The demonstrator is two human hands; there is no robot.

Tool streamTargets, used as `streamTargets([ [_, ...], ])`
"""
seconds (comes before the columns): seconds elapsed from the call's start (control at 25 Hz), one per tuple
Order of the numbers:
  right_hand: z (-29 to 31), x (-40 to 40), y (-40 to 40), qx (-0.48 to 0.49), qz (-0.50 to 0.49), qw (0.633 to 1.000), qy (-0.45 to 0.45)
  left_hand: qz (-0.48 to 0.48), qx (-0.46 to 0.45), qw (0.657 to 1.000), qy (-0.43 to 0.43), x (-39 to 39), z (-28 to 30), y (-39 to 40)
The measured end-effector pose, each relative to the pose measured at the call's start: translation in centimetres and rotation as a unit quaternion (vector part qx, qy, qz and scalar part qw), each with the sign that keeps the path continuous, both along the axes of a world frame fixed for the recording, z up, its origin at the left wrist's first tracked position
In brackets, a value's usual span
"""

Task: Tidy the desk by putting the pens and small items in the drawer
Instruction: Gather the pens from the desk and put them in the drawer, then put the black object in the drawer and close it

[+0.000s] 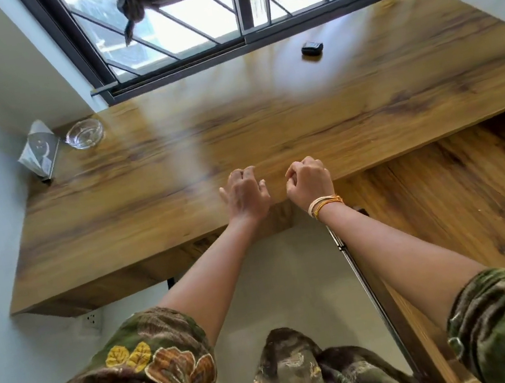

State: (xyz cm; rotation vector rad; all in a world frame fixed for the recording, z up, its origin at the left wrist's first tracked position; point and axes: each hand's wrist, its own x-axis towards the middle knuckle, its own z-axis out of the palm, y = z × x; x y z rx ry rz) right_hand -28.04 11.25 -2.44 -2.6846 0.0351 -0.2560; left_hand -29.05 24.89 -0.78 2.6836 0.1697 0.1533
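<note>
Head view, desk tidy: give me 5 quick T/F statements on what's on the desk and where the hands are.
1. A glass bowl sits near the desk's far left corner. True.
2. The small black item lies beside the glass bowl. False: it lies far from it, on the right side by the window.
3. Both hands are at the desk's near edge, fingers curled. True: left hand and right hand sit side by side there.
4. The left hand holds a pen. False: no pen shows in either hand.
5. The bands are on the left wrist. False: they are on the right wrist.
</note>
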Motion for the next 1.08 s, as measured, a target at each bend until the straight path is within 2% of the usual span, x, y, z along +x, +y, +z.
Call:
streamTargets([
  [0.32, -0.4, 8.5, 2.7, 0.032, 0.016, 0.999, 0.019, 0.021, -0.033, 0.999, 0.015, 7.8, -0.4, 2.1],
  [0.64, 0.2, 22.5, 1.5, 0.069, 0.016, 0.997, -0.015, 0.026, -0.046, 0.998, 0.029, 21.6, -0.4, 0.6],
  [0.76, 0.0, 27.3, 0.0, 0.027, 0.008, 0.999, -0.016, -0.010, -0.008, 0.996, 0.085, 25.9, -1.0, -0.3],
  [0.88, 0.1, 32.2, -2.2, -0.052, -0.047, 0.997, -0.024, -0.061, 0.052, 0.984, 0.162, 28.3, -2.5, -1.0],
  [1.08, 0.3, 38.4, -6.2, -0.146, -0.101, 0.984, -0.025, -0.058, 0.084, 0.989, 0.104, 29.3, -3.5, -0.7],
])
